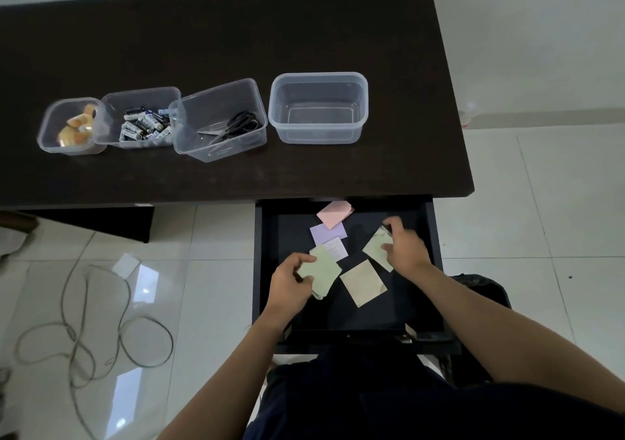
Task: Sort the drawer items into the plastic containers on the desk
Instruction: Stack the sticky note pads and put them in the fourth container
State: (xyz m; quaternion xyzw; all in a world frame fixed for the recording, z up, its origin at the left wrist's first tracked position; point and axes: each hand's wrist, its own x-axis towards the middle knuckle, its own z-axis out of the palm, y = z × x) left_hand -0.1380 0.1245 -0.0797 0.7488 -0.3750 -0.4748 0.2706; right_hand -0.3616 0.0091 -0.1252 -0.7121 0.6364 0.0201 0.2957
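Two hands at work in the open drawer (436, 236)
Left hand (291, 282) grips a pale green note stack (323, 270); right hand (404, 247) pinches another green stack (376, 247); pink (334, 213), lilac (326, 233) and yellow pads (362, 282) lie loose, creased

Four clear plastic containers (318, 108) stand in a row near the front edge of the dark wooden worktop (236, 33), the rightmost apart, and pastel paper notes (363, 282) lie in the open black drawer (262, 270) below its front right corner.
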